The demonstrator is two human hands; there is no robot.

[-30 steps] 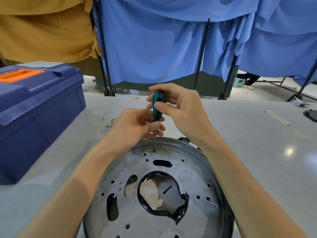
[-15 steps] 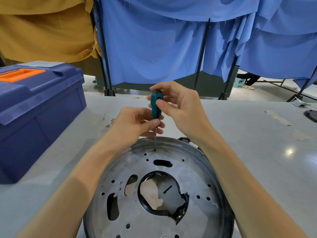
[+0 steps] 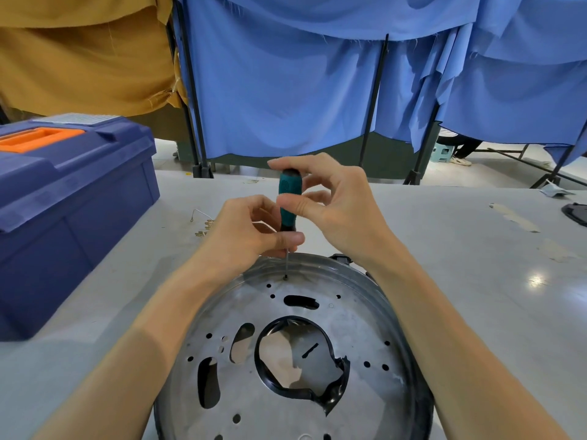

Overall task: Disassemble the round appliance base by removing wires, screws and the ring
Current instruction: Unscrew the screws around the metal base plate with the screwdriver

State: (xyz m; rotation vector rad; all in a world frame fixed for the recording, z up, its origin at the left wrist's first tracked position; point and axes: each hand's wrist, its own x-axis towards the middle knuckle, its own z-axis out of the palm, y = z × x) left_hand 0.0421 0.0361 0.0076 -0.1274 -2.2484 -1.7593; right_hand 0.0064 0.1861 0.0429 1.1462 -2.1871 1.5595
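A round metal appliance base lies flat on the grey table in front of me, with several holes and a black ring lining its middle opening. A screwdriver with a teal and black handle stands upright, its tip in a screw at the base's far edge. My right hand pinches the handle near its top. My left hand pinches the lower end of the handle where the thin shaft begins.
A large blue toolbox with an orange handle stands on the table at the left. Small brass parts and a bent wire lie beyond my left hand. A dark object sits at the table's right edge. Blue curtains hang behind.
My right hand's fingers have shifted round the handle as it turns. The screwdriver stays upright on the same screw, and my left hand keeps its hold.
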